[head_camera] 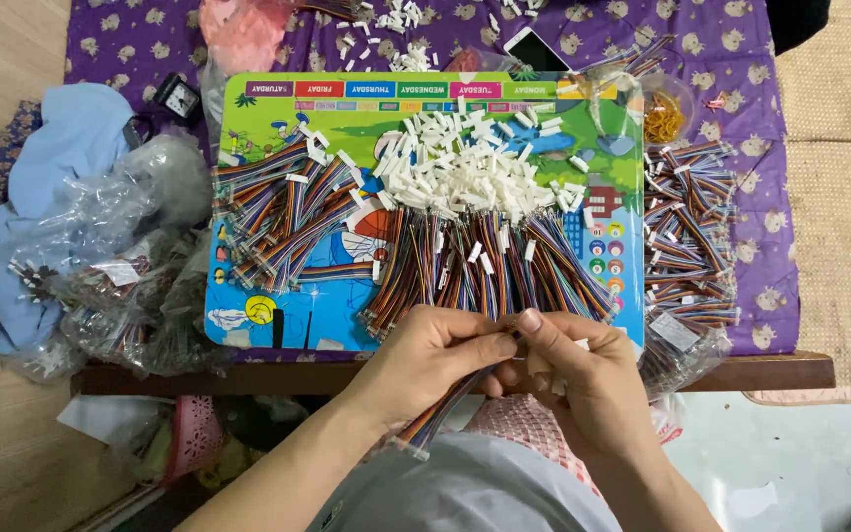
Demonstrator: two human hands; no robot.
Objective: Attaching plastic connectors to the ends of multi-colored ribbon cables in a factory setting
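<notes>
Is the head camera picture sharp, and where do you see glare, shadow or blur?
Head view: light is soft and even, shadows faint; the left hand and right hand look slightly soft, as does the wire bundle they hold; the plastic bags at left show pale glare; the white connectors are bright but still distinct; the mat looks sharp.

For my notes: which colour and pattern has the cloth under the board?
Purple cloth with small pale animal figures, seen in the head view.

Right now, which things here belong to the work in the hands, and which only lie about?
In use:
- left hand and right hand, holding a ribbon cable
- white connectors
- cable bundles on the colourful board

Lying about:
- small clock
- phone
- blue cloth
- rubber bands
</notes>
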